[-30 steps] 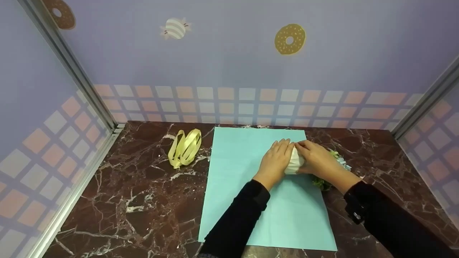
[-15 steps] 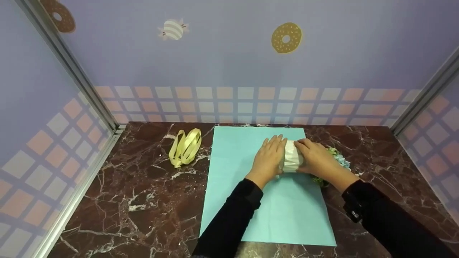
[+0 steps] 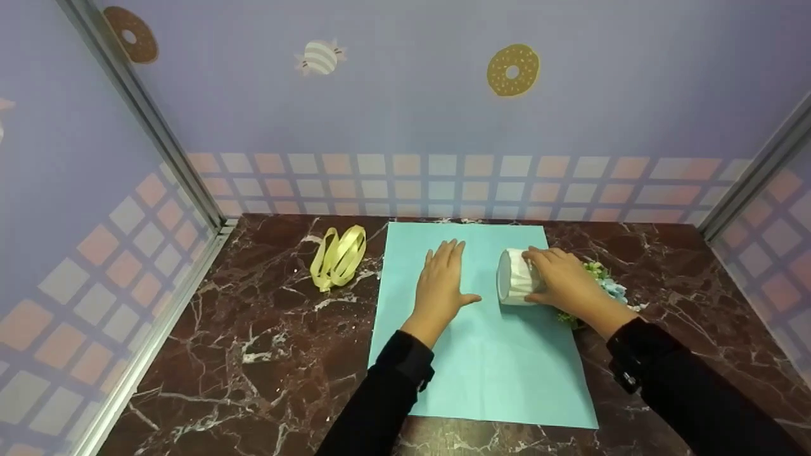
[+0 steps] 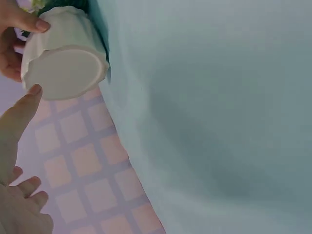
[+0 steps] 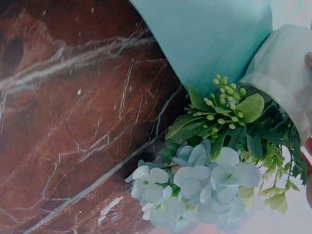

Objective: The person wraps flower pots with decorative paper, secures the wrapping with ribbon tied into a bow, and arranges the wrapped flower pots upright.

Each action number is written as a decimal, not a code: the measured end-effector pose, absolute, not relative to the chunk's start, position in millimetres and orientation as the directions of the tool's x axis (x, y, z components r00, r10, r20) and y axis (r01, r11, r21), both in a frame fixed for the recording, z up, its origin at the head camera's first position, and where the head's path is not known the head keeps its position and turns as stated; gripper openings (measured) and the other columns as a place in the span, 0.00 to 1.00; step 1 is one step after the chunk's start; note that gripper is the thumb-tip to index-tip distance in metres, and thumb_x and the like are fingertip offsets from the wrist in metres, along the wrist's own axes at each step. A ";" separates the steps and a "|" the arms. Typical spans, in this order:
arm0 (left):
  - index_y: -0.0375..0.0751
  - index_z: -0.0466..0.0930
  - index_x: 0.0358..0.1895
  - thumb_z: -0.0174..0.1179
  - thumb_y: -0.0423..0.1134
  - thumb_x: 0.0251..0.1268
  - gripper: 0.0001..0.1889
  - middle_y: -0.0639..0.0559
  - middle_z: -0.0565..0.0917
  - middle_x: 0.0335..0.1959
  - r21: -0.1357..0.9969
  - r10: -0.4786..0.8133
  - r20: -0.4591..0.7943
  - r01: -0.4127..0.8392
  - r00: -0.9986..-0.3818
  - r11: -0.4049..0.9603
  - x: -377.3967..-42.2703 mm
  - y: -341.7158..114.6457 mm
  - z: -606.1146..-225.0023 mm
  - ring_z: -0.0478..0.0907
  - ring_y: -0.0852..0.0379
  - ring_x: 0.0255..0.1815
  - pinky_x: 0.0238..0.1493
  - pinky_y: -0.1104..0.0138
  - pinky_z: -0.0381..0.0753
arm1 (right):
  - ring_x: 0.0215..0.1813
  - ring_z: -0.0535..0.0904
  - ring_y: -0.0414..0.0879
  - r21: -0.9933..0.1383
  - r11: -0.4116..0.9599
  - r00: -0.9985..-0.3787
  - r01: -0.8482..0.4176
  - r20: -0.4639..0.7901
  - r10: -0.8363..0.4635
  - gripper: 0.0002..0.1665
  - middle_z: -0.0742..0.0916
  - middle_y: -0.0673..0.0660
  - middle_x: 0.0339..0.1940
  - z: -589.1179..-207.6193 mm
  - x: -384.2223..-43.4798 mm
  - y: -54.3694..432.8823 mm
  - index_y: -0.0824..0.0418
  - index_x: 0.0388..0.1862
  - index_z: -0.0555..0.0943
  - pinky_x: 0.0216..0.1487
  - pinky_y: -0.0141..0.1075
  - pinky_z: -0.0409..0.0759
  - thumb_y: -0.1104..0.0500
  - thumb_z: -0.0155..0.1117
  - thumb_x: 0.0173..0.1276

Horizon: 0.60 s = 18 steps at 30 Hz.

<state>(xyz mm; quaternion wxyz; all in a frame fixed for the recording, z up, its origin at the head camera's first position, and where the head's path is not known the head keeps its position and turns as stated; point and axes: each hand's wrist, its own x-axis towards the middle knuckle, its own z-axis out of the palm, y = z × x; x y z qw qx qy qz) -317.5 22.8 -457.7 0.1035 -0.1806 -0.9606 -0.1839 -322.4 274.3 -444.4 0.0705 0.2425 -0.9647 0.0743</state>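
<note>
A looped yellow ribbon (image 3: 347, 256) is laid on the dark marbled counter (image 3: 285, 354), at 10 o'clock from the middle of the light-blue sheet (image 3: 481, 373), off its edge. The left hand (image 3: 439, 282) is held at 11 o'clock over the sheet, fingers straight, thumb pointed to 3 o'clock, nothing in its grip; a small gap is left to the pot. Contact with the sheet cannot be told. The white pot (image 3: 519, 277) is tipped on its side above or on the sheet (cannot tell which), between 1 and 2 o'clock, base turned to 9 o'clock. It is gripped by the right hand (image 3: 567, 278), at 2 o'clock, fingers and thumb set round its side. Pale-blue flowers (image 5: 226, 173) and green leaves (image 5: 251, 108) are seen at the pot's mouth, turned to 3 o'clock, past the sheet's edge.
</note>
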 end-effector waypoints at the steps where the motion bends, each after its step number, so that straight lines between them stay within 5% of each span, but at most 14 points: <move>1: 0.39 0.55 0.75 0.75 0.56 0.45 0.55 0.45 0.60 0.74 0.347 0.287 0.265 0.369 -0.920 0.862 -312.5 17.7 -457.7 0.53 0.49 0.76 0.76 0.57 0.45 | 0.63 0.69 0.65 -0.109 0.871 -0.873 -0.478 0.166 -0.459 0.49 0.74 0.70 0.65 -444.4 -322.3 273.8 0.69 0.66 0.69 0.62 0.59 0.67 0.49 0.80 0.51; 12: 0.37 0.61 0.72 0.76 0.55 0.46 0.51 0.42 0.71 0.66 0.489 0.143 0.255 0.255 -0.956 0.834 -268.8 -36.1 -459.1 0.66 0.44 0.68 0.72 0.46 0.53 | 0.63 0.68 0.64 -0.119 0.877 -0.885 -0.465 0.098 -0.455 0.53 0.75 0.67 0.63 -435.3 -325.0 270.2 0.66 0.69 0.68 0.60 0.59 0.63 0.47 0.81 0.48; 18: 0.39 0.62 0.72 0.75 0.54 0.48 0.49 0.41 0.71 0.65 0.559 0.062 0.210 0.172 -0.976 0.811 -250.0 -58.2 -459.9 0.67 0.42 0.67 0.68 0.49 0.63 | 0.65 0.65 0.67 -0.150 0.884 -0.896 -0.443 0.053 -0.440 0.56 0.72 0.70 0.65 -429.7 -327.3 261.7 0.68 0.70 0.67 0.63 0.61 0.62 0.46 0.82 0.46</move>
